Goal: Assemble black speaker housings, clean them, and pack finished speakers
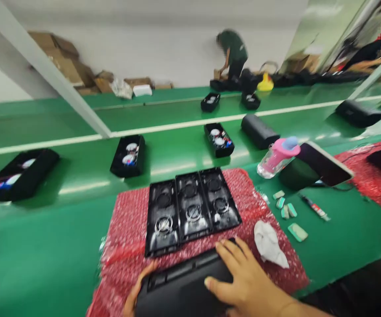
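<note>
So, both hands are on a black speaker housing (pixel 184 286), right at the bottom of the view and partly cut off by the edge. The right hand (pixel 246 281) lies over its right end, fingers (pixel 226 254) loosely spread on top and the thumb well out to the side. The left hand (pixel 136 293) is up against the left end with a finger bent along the edge; most of it is hidden, so I can't tell whether those fingers are spread or together.

Just beyond the fingers, three black speaker panels (pixel 193 209) lie side by side on red bubble wrap (pixel 131 220), each with round openings. Right of the right fingers there's a crumpled white cloth (pixel 269 244), also on the wrap. Further right, on the green desk (pixel 38 251), sit some small green-and-white sponge blocks (pixel 298 232) and a marker-like tube (pixel 315 208). Past those are a clear bottle with a pink top (pixel 278 156) and a dark tablet-like screen (pixel 325 165) leaning at a tilt.

Well ahead of the fingers, open black housings (pixel 127 156) with round white parts and wiring inside are spaced out across the green surface, plus a closed one (pixel 259 131). Way out beyond them, a person in a dark green shirt (pixel 236 48) bends over near the wall, not far from a yellow object (pixel 265 82).
</note>
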A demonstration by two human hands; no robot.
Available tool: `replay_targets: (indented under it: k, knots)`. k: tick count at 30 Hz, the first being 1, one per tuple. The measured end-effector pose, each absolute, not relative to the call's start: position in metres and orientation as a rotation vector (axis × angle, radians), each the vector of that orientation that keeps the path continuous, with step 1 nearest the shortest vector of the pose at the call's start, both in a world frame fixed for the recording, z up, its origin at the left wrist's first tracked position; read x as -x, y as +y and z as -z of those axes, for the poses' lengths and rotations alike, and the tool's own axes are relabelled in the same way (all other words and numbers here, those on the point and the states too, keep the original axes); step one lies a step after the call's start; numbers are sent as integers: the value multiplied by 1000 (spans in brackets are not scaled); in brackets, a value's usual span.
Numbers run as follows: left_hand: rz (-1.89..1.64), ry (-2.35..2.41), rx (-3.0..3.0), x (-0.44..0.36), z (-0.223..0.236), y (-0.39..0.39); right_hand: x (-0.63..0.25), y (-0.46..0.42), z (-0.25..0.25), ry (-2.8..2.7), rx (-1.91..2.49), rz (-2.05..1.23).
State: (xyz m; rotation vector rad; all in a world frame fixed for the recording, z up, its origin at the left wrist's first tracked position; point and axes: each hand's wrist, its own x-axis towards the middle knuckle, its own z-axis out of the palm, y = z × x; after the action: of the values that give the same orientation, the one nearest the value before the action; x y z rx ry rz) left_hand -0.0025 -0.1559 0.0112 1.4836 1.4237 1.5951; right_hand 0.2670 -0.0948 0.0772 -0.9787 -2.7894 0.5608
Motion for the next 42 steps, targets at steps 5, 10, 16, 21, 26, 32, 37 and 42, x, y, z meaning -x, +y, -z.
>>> replay_targets:
  k: [5,10,16,21,26,32,37,42]
  knots:
    - [-1475,1391,-1596,3,-8,-194,-273,-103,-96,-2647,938,-512]
    - [-1472,1348,-1587,2,-13,-186,-271,-102,-103,-2600,954,-422]
    - [-1468,1292,-1596,2,-12,-188,-268,-101,-107,-2671,932,-392]
    - [-1467,1258,-1594,5,-6,-191,-272,-94,-115,-2761,916,-399]
    - [-1484,1234,-1608,7,-3,-191,-284,-66,-134,-2814,804,-755]
    - [-1516,1228,-1651,8,2,-187,-258,-28,-149,-2870,1089,-1210]
    - [-1488,1282,-1667,7,-1,-187,-226,-4,-146,-3056,1333,-1505]
    - [-1466,1254,-1700,5,-3,-189,-217,6,-143,-2898,1388,-1841]
